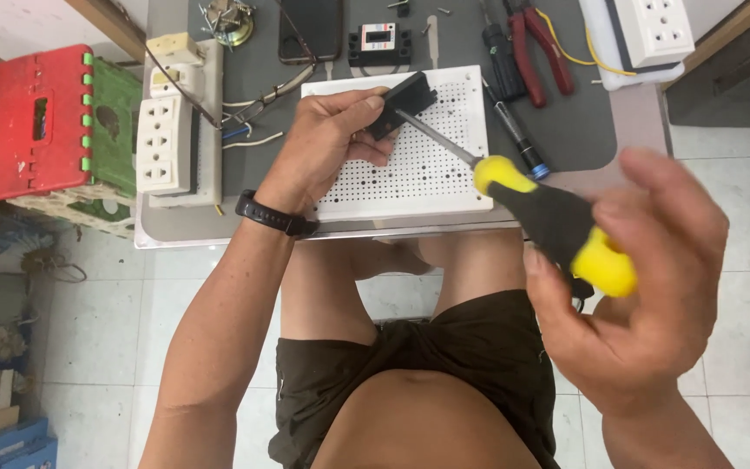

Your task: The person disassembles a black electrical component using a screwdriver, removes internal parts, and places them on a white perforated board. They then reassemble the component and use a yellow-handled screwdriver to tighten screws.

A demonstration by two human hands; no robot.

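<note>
As seen from above: two hands, one screwdriver, one black part.
Right hand (631,287), nearest and blurred, fingers curled on the screwdriver (557,221) handle; shaft tip meets the black part (399,102), apparently at its end. Left hand (332,139) fingers clamped on that part, over the perforated board (431,174). Beyond: pliers (538,48), sockets (167,143).

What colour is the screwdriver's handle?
Yellow and black, seen clearly in the head view: the screwdriver is held in the right hand.
</note>
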